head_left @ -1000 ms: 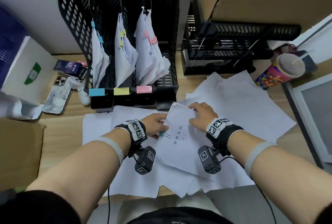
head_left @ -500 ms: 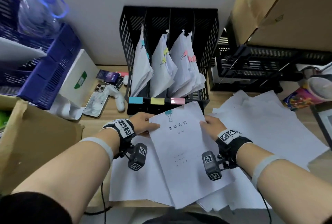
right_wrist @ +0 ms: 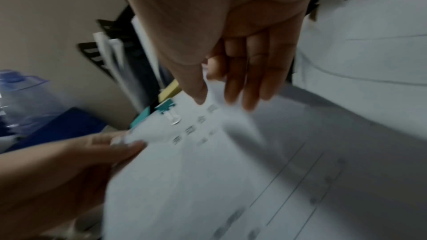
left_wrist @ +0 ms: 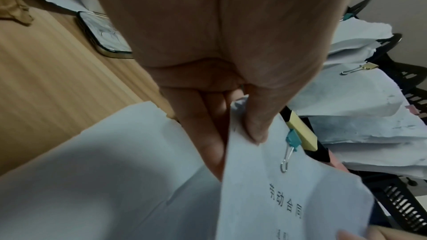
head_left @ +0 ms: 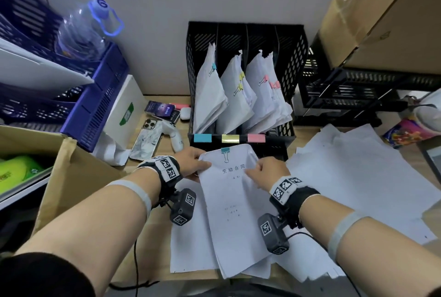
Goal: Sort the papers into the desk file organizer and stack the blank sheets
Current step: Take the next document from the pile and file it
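Note:
A printed document with a teal binder clip at its top edge is held over the desk, just in front of the black mesh file organizer. My left hand pinches its top left corner, thumb on top, fingers underneath. My right hand pinches the upper right edge. The organizer's slots carry blue, yellow and pink labels and hold clipped paper bundles. Blank sheets lie spread on the desk to the right and under the document.
A phone, a white controller and a small box lie left of the organizer. A blue crate with a water bottle and a cardboard box stand at the left. Black trays and a colourful cup are at the right.
The clipped document has been lifted off the pile, turned upright and brought toward the organizer's front. Both hands have shifted to its top corners.

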Tool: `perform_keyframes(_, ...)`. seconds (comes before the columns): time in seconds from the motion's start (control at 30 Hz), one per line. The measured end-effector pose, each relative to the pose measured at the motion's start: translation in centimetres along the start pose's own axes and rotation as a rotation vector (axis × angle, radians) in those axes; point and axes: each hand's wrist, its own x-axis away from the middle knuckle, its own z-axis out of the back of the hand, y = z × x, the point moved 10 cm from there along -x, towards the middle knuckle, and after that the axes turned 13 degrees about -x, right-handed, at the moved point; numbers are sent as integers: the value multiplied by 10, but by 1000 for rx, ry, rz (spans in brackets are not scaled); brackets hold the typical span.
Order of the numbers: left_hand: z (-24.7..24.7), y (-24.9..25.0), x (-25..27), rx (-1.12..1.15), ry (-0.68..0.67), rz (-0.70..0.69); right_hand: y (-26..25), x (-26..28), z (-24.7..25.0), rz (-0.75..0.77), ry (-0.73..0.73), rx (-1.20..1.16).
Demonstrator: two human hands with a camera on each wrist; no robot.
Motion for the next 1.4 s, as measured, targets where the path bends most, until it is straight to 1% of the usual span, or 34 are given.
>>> perform_keyframes(0.03,0,2,1,13,-7,-3,-8,5,-8,1,-30,-6)
perform_keyframes(0.1,0,9,6,50,-19,-10,-22,15,-28,-7,-143,-2)
perform_keyframes(0.17,-1,24,11,99,-33,-34,-34,28,-48,-36,-257,23)
perform_keyframes(0.2,-3,33,15,120,-46,-46,-41,34,-54,-47,-284,27)
perform_keyframes(0.33,-8,71,29,147,-130,-110,-57,43,-58,-84,-305,-104)
perform_keyframes(0.4,-6,92,35,184,-168,-169,-67,43,-38,-71,-250,-77)
perform_keyframes(0.43,-1,102,36,188,-162,-211,-75,43,-22,-33,-204,-25)
perform_keyframes(0.47,7,112,36,188,-126,-257,-84,44,-6,14,-153,24)
perform_keyframes(0.53,31,130,35,135,43,-352,-104,49,24,107,-74,10)
perform_keyframes(0.57,45,139,35,65,160,-400,-114,53,36,154,-45,-13)
perform_keyframes(0.6,58,147,33,-52,284,-438,-124,57,48,195,-15,-22)
perform_keyframes(0.63,67,154,31,-220,385,-454,-134,60,59,232,7,-30)
perform_keyframes(0.67,71,159,28,-401,436,-445,-141,62,69,264,26,-42)
perform_keyframes(0.73,73,159,18,-676,459,-358,-157,66,91,308,70,-79)
perform_keyframes(0.8,81,155,16,-783,501,-265,-173,71,113,352,125,-131)
perform_keyframes(0.87,91,151,16,-791,568,-218,-188,75,132,397,163,-189)
perform_keyframes(0.93,102,147,19,-744,616,-195,-204,79,144,457,167,-247)
perform_keyframes(1.03,117,142,22,-704,670,-180,-226,82,150,537,137,-330)
perform_keyframes(1.13,132,137,29,-706,729,-152,-240,76,151,578,155,-392)
perform_keyframes(1.2,141,135,35,-692,764,-145,-244,62,145,559,156,-388)
perform_keyframes(1.27,147,134,41,-669,791,-164,-243,44,133,495,138,-336)
perform_keyframes(1.33,151,135,45,-655,788,-174,-242,28,119,436,115,-289)
perform_keyframes(1.4,154,135,48,-646,780,-180,-246,16,106,412,107,-261)
